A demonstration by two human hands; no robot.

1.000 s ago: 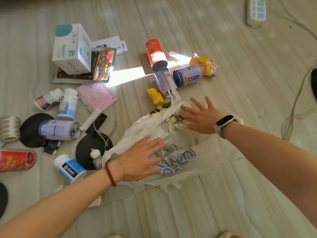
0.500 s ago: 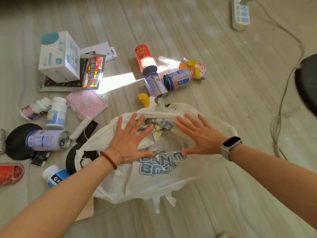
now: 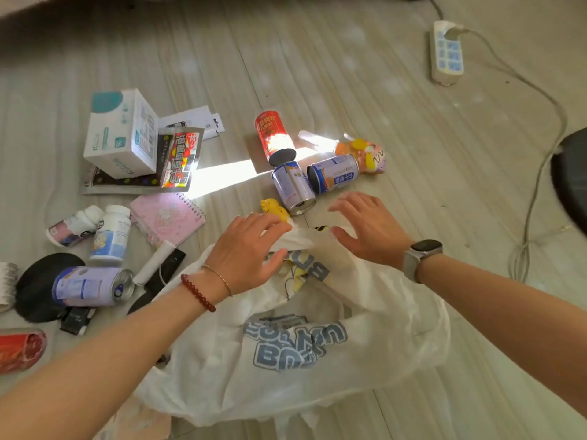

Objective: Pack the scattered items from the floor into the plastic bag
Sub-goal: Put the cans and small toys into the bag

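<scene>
A white plastic bag (image 3: 286,369) with blue lettering lies crumpled on the floor in front of me. My left hand (image 3: 247,249) pinches the bag's far rim between thumb and fingers. My right hand (image 3: 368,227), with a watch on its wrist, hovers over the same rim with fingers spread and its thumb touching the plastic. Just beyond the hands lie a yellow toy (image 3: 273,208), two lilac cans (image 3: 292,185) (image 3: 333,173), a red can (image 3: 274,138) and a colourful doll (image 3: 365,154). To the left are a pink notebook (image 3: 168,217) and two white bottles (image 3: 111,233).
Further left lie a white box (image 3: 120,134), a snack packet (image 3: 181,157), another lilac can (image 3: 92,285) on a black disc (image 3: 38,290), and a red can (image 3: 19,347). A power strip (image 3: 444,52) and its cable (image 3: 540,160) run along the right.
Both hands slid from lying flat on the bag up to its far rim. My left hand has closed on the rim, and the bag has bunched up.
</scene>
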